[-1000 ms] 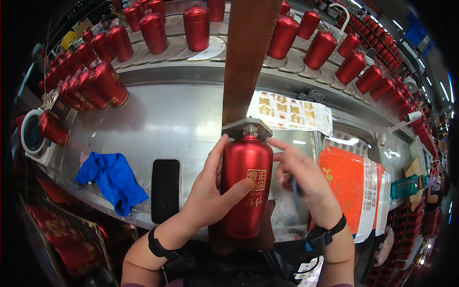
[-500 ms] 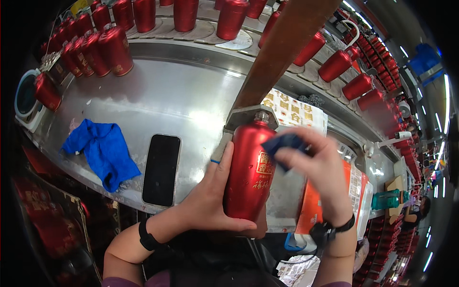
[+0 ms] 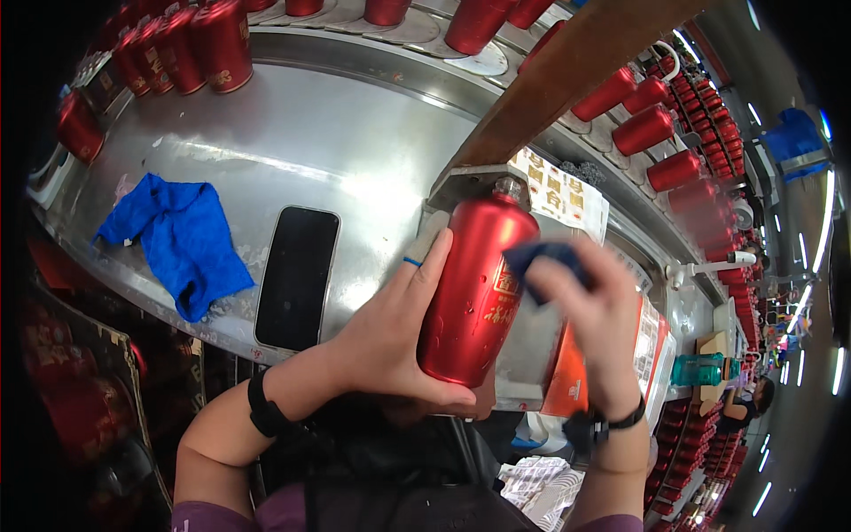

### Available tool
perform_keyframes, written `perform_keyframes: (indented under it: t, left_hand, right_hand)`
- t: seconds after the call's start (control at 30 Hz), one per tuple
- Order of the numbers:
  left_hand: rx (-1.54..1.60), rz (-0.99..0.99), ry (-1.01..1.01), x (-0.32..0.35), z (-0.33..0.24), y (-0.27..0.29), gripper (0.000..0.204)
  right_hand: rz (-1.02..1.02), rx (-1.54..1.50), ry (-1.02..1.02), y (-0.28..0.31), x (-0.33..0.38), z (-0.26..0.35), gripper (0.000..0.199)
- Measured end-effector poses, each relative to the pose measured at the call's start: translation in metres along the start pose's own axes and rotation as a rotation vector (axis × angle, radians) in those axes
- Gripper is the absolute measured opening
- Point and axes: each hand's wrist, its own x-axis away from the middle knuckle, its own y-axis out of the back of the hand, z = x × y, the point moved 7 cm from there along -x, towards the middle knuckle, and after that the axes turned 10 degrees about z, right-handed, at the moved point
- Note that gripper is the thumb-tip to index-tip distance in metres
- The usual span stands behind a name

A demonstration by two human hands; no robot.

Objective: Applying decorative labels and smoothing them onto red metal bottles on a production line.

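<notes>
A glossy red bottle [image 3: 470,293] with gold markings and a clear glass neck leans slightly to the right in front of me. My left hand [image 3: 399,319] is wrapped round its left side and base, with a covering on one finger and a blue band below it. In my right hand [image 3: 589,310] is a dark blue cloth [image 3: 542,266], bunched between the fingers and pressed at the bottle's right side over the gold label. The right hand is blurred by motion. Small drops or specks show on the bottle's surface.
A bright blue cloth [image 3: 191,244] and a black phone [image 3: 299,277] lie on the metal table [image 3: 355,133] at left. Several red bottles [image 3: 222,53] stand at the far left, more on a conveyor [image 3: 390,31]. A brown post [image 3: 550,89] rises behind. Printed sheets [image 3: 567,195] lie right.
My view has shifted, so the table's things sit a little higher in the picture. The bottle is turned slightly, and the cloth covers more of its label side. Both holds are unchanged.
</notes>
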Motion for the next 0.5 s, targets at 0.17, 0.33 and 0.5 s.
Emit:
perform_keyframes:
  t: [0.17, 0.33, 0.5]
  left_hand:
    - [0.043, 0.036, 0.021, 0.007, 0.000, 0.003, 0.149]
    - [0.035, 0.062, 0.028, 0.000, -0.009, -0.005, 0.150]
    - [0.079, 0.092, 0.066, -0.014, -0.024, -0.007, 0.151]
  right_hand:
    - [-0.131, 0.657, 0.583, -0.033, 0.040, 0.039, 0.034]
    - [0.200, 0.275, 0.382, -0.039, 0.057, 0.044, 0.024]
    - [-0.325, 0.557, 0.252, 0.062, 0.007, 0.026, 0.024]
